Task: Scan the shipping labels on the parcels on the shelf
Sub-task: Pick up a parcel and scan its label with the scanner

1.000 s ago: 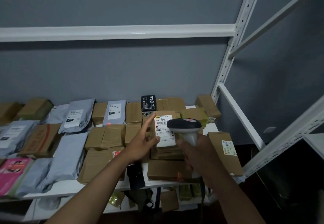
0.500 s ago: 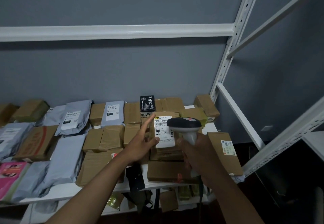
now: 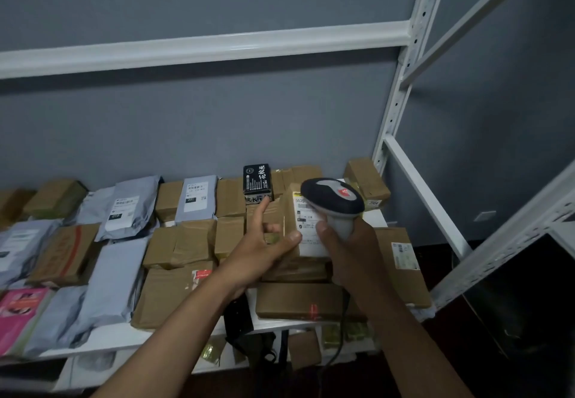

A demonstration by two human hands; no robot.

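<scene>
Right now, from your head camera, your left hand [image 3: 264, 248] props a small cardboard box [image 3: 291, 226] upright on the stack of parcels at the right end of the shelf [image 3: 124, 340], thumb pressed against the lower edge of its white shipping label [image 3: 308, 226], forefinger stretched up along the box's left side, the other fingers behind it where you cannot tell how they lie. Your right hand [image 3: 348, 248] has its fingers curled round the grip of the scanner [image 3: 333, 200], whose dark head sits just in front of the label's upper right corner. Brown boxes and grey mailer bags [image 3: 130, 207] fill the shelf to your left, with a black box [image 3: 257, 179] standing behind your forefinger.
</scene>
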